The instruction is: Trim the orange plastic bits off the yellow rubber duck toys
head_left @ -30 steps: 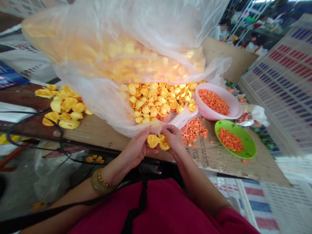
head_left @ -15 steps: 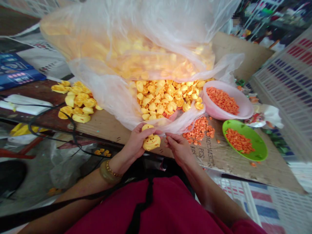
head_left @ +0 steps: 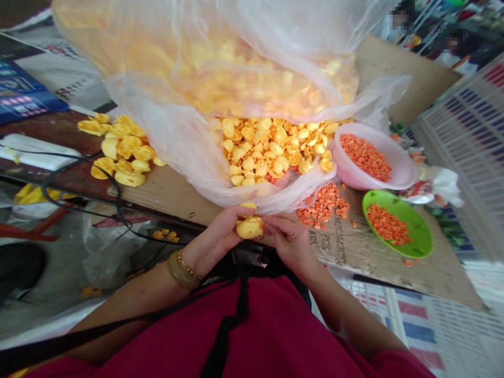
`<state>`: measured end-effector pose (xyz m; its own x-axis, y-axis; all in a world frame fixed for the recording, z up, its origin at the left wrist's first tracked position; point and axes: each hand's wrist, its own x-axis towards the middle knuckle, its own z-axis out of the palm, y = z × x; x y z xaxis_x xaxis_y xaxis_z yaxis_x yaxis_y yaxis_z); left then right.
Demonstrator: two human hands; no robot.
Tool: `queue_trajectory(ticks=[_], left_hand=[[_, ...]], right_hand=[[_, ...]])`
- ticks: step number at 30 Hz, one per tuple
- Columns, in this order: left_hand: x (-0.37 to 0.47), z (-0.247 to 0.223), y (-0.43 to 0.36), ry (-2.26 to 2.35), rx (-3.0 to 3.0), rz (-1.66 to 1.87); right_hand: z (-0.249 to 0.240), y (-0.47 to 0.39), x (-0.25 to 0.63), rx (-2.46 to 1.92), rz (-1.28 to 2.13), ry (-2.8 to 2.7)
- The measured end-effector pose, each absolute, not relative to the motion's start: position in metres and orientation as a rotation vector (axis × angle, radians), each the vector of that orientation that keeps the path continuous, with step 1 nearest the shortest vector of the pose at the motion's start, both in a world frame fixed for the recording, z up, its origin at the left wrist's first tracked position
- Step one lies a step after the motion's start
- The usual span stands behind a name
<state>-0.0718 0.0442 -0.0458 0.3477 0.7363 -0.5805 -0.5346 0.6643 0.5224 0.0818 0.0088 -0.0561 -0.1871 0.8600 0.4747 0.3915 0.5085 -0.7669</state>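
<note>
My left hand [head_left: 223, 231] is closed around a yellow hollow plastic toy piece [head_left: 249, 228], shaped like a small duck with dark dots, just over the table's front edge. My right hand [head_left: 294, 242] pinches at the toy's right end, where a small orange plastic piece [head_left: 262, 225] shows at the fingertips. Those fingers partly hide it. Beyond my hands, many yellow shells [head_left: 262, 152] spill from the mouth of a big clear plastic bag [head_left: 157, 126]. Right of them, a loose heap of small orange pieces [head_left: 325, 206] lies on the cardboard.
A pink bowl [head_left: 405, 176] and a green dish [head_left: 423, 241] hold more orange pieces at the right. Several yellow toy pieces [head_left: 128, 147] lie left, near a black cable [head_left: 45, 184]. White plastic crates [head_left: 464, 126] stand at far right. People are in the background.
My right hand has moved left to meet the toy, bringing the orange piece to its end. The toy has turned in my left hand, its dotted face now pointing right.
</note>
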Motion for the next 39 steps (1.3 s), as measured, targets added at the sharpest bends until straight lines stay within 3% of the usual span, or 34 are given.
queue_trajectory(ticks=[10,17,24,29,35,39], left_hand=[[-0.072,-0.045,0.042,0.913,0.240,0.771],[-0.079,-0.050,0.043,0.984,0.177,0.763],[-0.073,-0.038,0.039,1.128,0.245,0.718],[-0.059,-0.032,0.033,1.190,0.348,0.724],[-0.047,-0.040,0.031,1.193,0.353,0.715],[-0.052,-0.045,0.036,1.084,0.318,0.613]], right_hand=[[-0.062,-0.005,0.072,-1.153,0.429,-1.967],[-0.062,-0.002,0.079,-1.156,0.844,-1.932],[-0.047,-0.006,0.088,-1.372,0.421,-2.566],[-0.040,-0.011,0.083,-1.386,0.433,-2.758],[-0.061,-0.022,0.085,-1.447,0.542,-2.575],[-0.077,-0.006,0.131,-1.464,0.586,-2.185]])
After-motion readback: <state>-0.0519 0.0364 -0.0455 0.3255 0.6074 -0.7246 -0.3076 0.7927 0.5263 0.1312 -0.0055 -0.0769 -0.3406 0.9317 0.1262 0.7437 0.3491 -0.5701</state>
